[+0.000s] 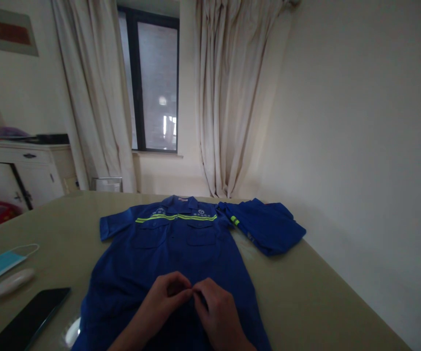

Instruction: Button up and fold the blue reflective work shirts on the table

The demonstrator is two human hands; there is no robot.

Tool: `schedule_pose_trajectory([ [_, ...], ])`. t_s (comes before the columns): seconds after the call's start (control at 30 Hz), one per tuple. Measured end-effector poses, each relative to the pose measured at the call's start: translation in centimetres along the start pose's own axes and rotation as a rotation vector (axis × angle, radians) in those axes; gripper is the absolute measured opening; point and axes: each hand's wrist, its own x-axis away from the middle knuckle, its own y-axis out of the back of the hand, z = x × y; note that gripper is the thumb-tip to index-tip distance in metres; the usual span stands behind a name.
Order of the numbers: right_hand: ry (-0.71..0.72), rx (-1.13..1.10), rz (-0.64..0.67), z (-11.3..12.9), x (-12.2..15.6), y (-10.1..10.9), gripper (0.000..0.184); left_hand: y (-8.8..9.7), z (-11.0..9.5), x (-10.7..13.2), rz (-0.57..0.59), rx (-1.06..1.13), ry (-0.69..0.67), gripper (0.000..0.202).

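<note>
A blue short-sleeved work shirt [166, 258] lies face up and spread out, its collar at the far side. Yellow-green stripes cross its chest above two flap pockets. My left hand [166, 297] and my right hand [216, 307] meet over the lower middle of the shirt front. Thumb and fingers of each are pinched together along the front opening, on the shirt's fabric. Whether a button sits between the fingertips is too small to make out.
The shirt rests on a greenish table [327, 297]. Folded blue clothing [265, 226] lies at its right. On the left are a black phone [29, 319], a light-blue face mask [0, 263] and a pale oval object [14, 282]. A wall [364, 146] borders the table's right side.
</note>
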Motion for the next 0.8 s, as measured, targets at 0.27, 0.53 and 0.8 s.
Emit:
schedule_pose_trajectory([
  [0.27,0.020,0.019,-0.049,0.6,-0.1,0.0,0.015,-0.3,0.7,-0.4,-0.122,0.148,0.059,0.041],
  [0.53,0.072,0.075,-0.109,1.1,0.1,-0.1,0.017,-0.2,0.7,-0.4,-0.091,0.161,0.065,0.046],
  [0.8,0.199,0.157,-0.146,1.8,0.0,0.6,0.016,0.1,-0.2,0.1,-0.057,0.264,0.095,0.046],
])
